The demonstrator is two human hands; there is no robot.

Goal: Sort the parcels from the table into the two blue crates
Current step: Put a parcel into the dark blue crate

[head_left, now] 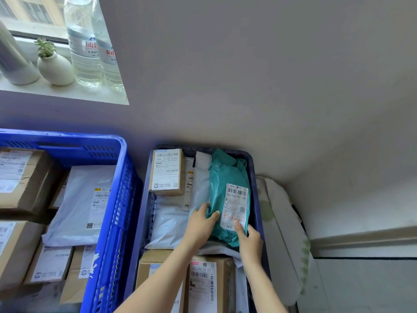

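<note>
A teal plastic mailer point(223, 184) with a white label lies in the right blue crate point(258, 199), along its right wall. My left hand point(200, 223) holds the mailer's left edge, thumb on top. My right hand point(249, 241) grips its near end, thumb pressing on the label. Under and around it lie white mailers point(169, 224), a small cardboard box point(167, 172) at the far left and a larger cardboard box point(209, 283) at the near end. The left blue crate point(117, 199) holds several cardboard boxes and a white mailer point(85, 204).
A windowsill at the upper left carries two water bottles point(90, 41), a small white vase with a plant point(54, 64) and a white cylinder. A grey wall stands behind the crates. A folded white cloth with green spots point(282, 233) lies right of the right crate.
</note>
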